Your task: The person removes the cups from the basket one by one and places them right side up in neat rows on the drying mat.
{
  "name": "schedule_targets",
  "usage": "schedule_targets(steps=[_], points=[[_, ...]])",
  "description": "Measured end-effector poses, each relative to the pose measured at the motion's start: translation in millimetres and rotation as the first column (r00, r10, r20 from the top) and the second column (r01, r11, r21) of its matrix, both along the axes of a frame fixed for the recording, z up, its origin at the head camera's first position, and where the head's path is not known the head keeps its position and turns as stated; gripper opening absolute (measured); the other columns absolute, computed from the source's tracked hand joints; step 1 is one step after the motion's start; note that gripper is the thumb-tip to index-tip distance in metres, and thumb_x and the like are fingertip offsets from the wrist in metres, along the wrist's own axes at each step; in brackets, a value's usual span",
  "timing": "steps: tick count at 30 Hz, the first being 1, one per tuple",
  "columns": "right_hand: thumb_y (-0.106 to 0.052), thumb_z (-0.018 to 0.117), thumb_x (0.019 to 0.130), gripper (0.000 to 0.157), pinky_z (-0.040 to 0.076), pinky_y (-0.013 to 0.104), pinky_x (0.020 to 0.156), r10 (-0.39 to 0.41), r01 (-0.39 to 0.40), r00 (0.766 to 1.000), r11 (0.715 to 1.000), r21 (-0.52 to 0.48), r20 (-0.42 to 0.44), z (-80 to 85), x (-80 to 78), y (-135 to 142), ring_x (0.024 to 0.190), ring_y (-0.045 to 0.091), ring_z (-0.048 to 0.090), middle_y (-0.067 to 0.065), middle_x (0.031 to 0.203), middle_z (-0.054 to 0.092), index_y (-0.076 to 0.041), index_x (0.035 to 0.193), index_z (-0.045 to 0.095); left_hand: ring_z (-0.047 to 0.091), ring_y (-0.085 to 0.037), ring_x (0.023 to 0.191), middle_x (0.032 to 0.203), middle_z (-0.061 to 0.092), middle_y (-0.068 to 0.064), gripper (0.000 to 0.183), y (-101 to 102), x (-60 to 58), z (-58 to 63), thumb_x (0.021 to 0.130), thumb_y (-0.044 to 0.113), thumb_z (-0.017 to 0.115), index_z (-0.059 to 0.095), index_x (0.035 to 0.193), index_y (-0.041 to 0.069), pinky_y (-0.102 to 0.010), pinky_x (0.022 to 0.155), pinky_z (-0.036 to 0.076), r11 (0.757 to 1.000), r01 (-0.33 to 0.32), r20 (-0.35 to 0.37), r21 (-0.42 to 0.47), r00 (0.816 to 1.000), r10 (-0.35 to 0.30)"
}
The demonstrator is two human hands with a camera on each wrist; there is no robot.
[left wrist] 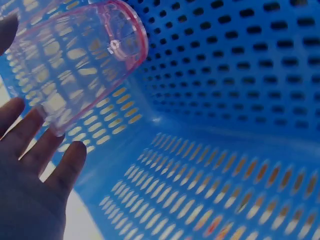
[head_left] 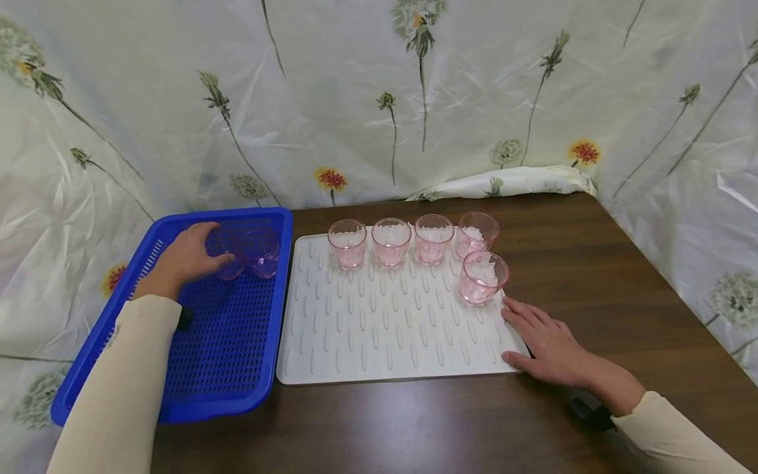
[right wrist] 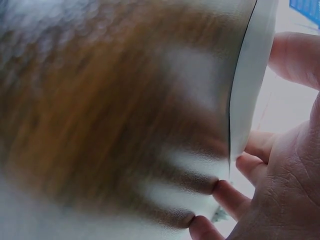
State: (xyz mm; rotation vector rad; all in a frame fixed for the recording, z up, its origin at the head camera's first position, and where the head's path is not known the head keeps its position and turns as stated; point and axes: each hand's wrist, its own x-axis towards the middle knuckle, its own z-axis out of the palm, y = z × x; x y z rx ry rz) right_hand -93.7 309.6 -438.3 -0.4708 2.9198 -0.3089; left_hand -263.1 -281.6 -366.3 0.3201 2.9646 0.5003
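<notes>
In the head view my left hand [head_left: 188,258] is inside the blue basket [head_left: 237,388] at the left, beside a clear pink glass [head_left: 229,270]. In the left wrist view the thumb and spread fingers flank that glass [left wrist: 75,55]; firm contact is hard to make out. A second pink glass [head_left: 265,263] stands close to its right in the basket. My right hand [head_left: 547,345] rests at the right edge of the white ridged mat [head_left: 379,355], fingers spread. Several pink glasses [head_left: 391,247] stand on the mat, with white patches showing through them.
Brown wooden tabletop [head_left: 592,263] lies under the mat and basket. Flowered cloth [head_left: 355,99] hangs behind and at both sides, with a fold [head_left: 509,183] lying on the table's back edge. One glass [head_left: 483,280] sits near the mat's right edge, close to my right fingertips.
</notes>
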Motion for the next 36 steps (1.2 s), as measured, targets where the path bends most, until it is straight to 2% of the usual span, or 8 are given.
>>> schedule_targets(steps=[4, 10, 12, 16, 18, 22, 27, 36], points=[[-0.048, 0.067, 0.089, 0.080, 0.037, 0.073, 0.096, 0.002, -0.002, 1.000, 1.000, -0.003, 0.001, -1.9, 0.9, 0.3, 0.141, 0.043, 0.030, 0.016, 0.161, 0.027, -0.005, 0.150, 0.038, 0.024, -0.057, 0.141, 0.154, 0.023, -0.040, 0.091, -2.2, -5.0, -10.0, 0.091, 0.034, 0.066, 0.017, 0.153, -0.011, -0.067, 0.114, 0.024, 0.997, -0.056, 0.068, 0.048, 0.996, 0.052], [-0.046, 0.067, 0.089, 0.078, 0.038, 0.072, 0.095, 0.001, -0.001, 1.000, 1.000, -0.008, -0.007, -1.5, 2.9, 0.1, 0.141, 0.042, 0.031, 0.016, 0.161, 0.028, -0.005, 0.149, 0.039, 0.028, -0.056, 0.140, 0.155, 0.024, -0.038, 0.100, 1.1, -4.6, -21.2, 0.089, 0.037, 0.070, 0.010, 0.155, -0.008, -0.067, 0.113, 0.028, 0.976, -0.158, 0.090, 0.153, 0.985, 0.145], [-0.046, 0.068, 0.089, 0.078, 0.037, 0.073, 0.095, -0.001, 0.001, 1.000, 1.000, -0.008, -0.011, -0.2, 2.8, 0.0, 0.141, 0.042, 0.031, 0.016, 0.161, 0.027, -0.005, 0.149, 0.039, 0.031, -0.054, 0.140, 0.155, 0.027, -0.036, 0.101, 3.1, -3.8, -25.5, 0.089, 0.037, 0.071, 0.009, 0.156, -0.005, -0.066, 0.112, 0.031, 0.949, -0.206, 0.097, 0.238, 0.977, 0.188], [-0.046, 0.068, 0.088, 0.078, 0.038, 0.073, 0.095, -0.002, 0.002, 1.000, 1.000, -0.010, -0.016, 0.5, 2.8, -0.1, 0.141, 0.043, 0.031, 0.016, 0.161, 0.028, -0.004, 0.149, 0.040, 0.036, -0.052, 0.140, 0.155, 0.028, -0.035, 0.101, 4.1, -1.8, -38.3, 0.091, 0.038, 0.069, 0.005, 0.158, -0.001, -0.063, 0.111, 0.036, 0.864, -0.286, 0.147, 0.414, 0.958, 0.247], [-0.046, 0.068, 0.088, 0.078, 0.038, 0.072, 0.095, 0.000, 0.000, 1.000, 1.000, -0.012, -0.014, 0.2, 3.1, -0.1, 0.141, 0.043, 0.031, 0.017, 0.161, 0.028, -0.004, 0.148, 0.040, 0.036, -0.052, 0.140, 0.156, 0.027, -0.035, 0.102, 4.0, -0.3, -43.6, 0.091, 0.039, 0.068, 0.002, 0.158, 0.000, -0.063, 0.112, 0.035, 0.829, -0.316, 0.177, 0.462, 0.949, 0.263], [-0.047, 0.067, 0.089, 0.079, 0.037, 0.073, 0.096, -0.005, 0.005, 1.000, 1.000, -0.010, -0.005, 0.7, 2.4, -0.6, 0.141, 0.043, 0.030, 0.016, 0.161, 0.027, -0.005, 0.149, 0.039, 0.036, -0.052, 0.141, 0.157, 0.026, -0.034, 0.104, 4.9, 2.8, -47.4, 0.091, 0.037, 0.070, -0.001, 0.158, 0.002, -0.064, 0.112, 0.034, 0.788, -0.346, 0.209, 0.509, 0.938, 0.277], [-0.047, 0.067, 0.089, 0.079, 0.037, 0.072, 0.096, -0.005, 0.005, 1.000, 1.000, -0.010, -0.001, 1.8, 0.8, -0.7, 0.142, 0.042, 0.029, 0.015, 0.162, 0.026, -0.006, 0.150, 0.038, 0.035, -0.051, 0.142, 0.158, 0.023, -0.034, 0.102, 4.7, 4.6, -47.3, 0.092, 0.037, 0.069, 0.000, 0.156, -0.002, -0.064, 0.114, 0.031, 0.767, -0.371, 0.237, 0.524, 0.928, 0.288], [-0.049, 0.067, 0.088, 0.080, 0.037, 0.072, 0.096, -0.011, 0.011, 1.000, 1.000, 0.000, 0.008, 1.4, 0.5, -1.1, 0.142, 0.042, 0.029, 0.016, 0.162, 0.026, -0.006, 0.150, 0.038, 0.028, -0.050, 0.146, 0.159, 0.021, -0.035, 0.104, 3.6, 4.2, -44.7, 0.092, 0.042, 0.067, -0.002, 0.156, -0.002, -0.064, 0.116, 0.027, 0.788, -0.362, 0.261, 0.498, 0.929, 0.261]])
